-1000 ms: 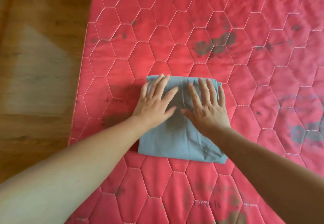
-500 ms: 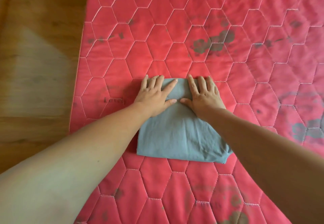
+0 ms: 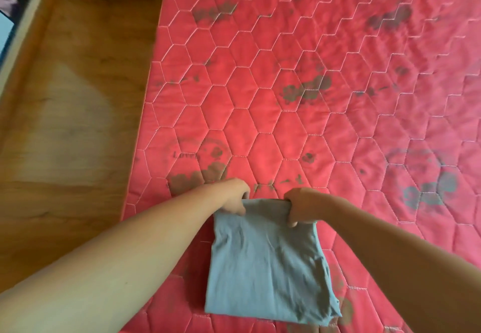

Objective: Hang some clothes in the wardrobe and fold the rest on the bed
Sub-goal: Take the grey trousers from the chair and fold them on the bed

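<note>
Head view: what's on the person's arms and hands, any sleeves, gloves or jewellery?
The left forearm and right forearm are bare to the frame edge, no sleeves. The left hand and right hand are ungloved, wrists without watch or bracelet; rings cannot be judged.

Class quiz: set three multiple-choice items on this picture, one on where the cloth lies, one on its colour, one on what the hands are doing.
1. Where does the cloth lie?
A. on a table
B. on the quilt
C. on a chair

2. What colour is the cloth?
A. grey-blue
B. yellow
C. white

3. What are the left hand and right hand doing?
A. pressing flat
B. gripping the cloth's far edge
C. hanging free

Answers:
1 B, it rests on the red quilt.
2 A, it is plainly grey-blue.
3 B, the fingers of both hands curl round the edge.
</note>
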Demonstrator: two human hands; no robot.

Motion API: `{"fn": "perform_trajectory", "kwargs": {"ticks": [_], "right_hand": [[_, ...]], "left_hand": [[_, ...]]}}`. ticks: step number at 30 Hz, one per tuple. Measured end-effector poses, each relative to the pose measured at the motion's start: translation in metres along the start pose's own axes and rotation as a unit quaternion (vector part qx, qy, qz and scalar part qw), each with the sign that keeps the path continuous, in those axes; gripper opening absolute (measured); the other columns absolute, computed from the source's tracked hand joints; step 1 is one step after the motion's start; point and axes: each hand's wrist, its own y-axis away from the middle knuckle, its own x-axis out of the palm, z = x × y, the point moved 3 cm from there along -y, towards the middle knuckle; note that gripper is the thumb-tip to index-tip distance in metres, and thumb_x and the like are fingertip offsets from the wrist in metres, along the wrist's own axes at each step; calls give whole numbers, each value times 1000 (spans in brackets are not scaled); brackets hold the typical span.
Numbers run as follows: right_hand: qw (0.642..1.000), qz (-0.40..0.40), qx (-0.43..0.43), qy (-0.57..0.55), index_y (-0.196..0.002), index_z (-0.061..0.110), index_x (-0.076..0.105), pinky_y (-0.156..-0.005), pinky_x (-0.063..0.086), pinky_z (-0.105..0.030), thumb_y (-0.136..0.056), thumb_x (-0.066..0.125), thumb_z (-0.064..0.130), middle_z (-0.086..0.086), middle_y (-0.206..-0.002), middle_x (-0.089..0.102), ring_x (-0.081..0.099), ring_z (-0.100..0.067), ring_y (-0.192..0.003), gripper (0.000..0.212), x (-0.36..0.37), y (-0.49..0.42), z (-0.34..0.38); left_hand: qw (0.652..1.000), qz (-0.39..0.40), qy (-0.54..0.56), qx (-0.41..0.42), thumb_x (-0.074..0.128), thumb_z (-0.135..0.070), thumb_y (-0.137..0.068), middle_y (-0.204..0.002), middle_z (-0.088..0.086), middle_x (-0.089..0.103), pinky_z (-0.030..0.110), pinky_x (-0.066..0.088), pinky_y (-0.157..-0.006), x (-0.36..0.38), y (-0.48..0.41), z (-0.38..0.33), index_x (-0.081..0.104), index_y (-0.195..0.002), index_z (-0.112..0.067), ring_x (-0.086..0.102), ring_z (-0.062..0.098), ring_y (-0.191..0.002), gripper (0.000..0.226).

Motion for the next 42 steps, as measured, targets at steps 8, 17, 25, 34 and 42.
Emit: {"fn": "perform_trajectory", "kwargs": {"ticks": [8, 17, 25, 34, 42], "right_hand": [[963, -261, -64, 15, -84, 19, 52, -61, 36, -30, -82, 64, 18, -4, -83, 56, 56, -30, -81, 12, -135, 74, 12], [864, -484, -113, 81, -104, 15, 47, -50, 35, -36, -76, 68, 15, -6, -98, 52, 56, -34, -86, 35, -90, 99, 26], [964, -264, -8, 25, -138, 29, 40, -94, 44, -45, -94, 49, 57, 2, -134, 42, 45, -26, -126, 53, 61, 59, 27], [925, -380, 21, 7, -161, 32, 9, -123, -4, -58, -98, 14, 67, -4, -169, -9, -17, -28, -154, 72, 16, -49, 26], [931, -360, 53, -14, -161, 36, 2, -120, -7, -64, -86, -8, 82, -3, -169, -3, -12, -27, -155, 88, 14, -75, 15]], "left_hand": [[972, -227, -24, 62, 64, -20, -81, -82, -5, 54, 31, 32, -54, -120, 83, -8, 51, -90, -23, 50, 21, -74, 16], [879, -420, -172, 144, 75, -19, -69, -98, 2, 47, 37, 47, -66, -81, 106, 2, 49, -90, -24, 55, 25, -84, 33], [925, -360, -118, 29, 65, -38, -87, -139, 8, 43, 47, 51, -97, 80, 51, 48, 52, -131, -21, 43, 30, -135, 49], [887, -446, -122, -17, 36, -53, -96, -167, 18, 2, 59, 14, -121, 38, -45, 40, 13, -160, -29, -1, 35, -154, 72], [912, -406, -62, -22, 23, -68, -90, -168, 8, -3, 57, 1, -122, 24, -68, 57, 25, -156, -39, -14, 26, -154, 72]]}}
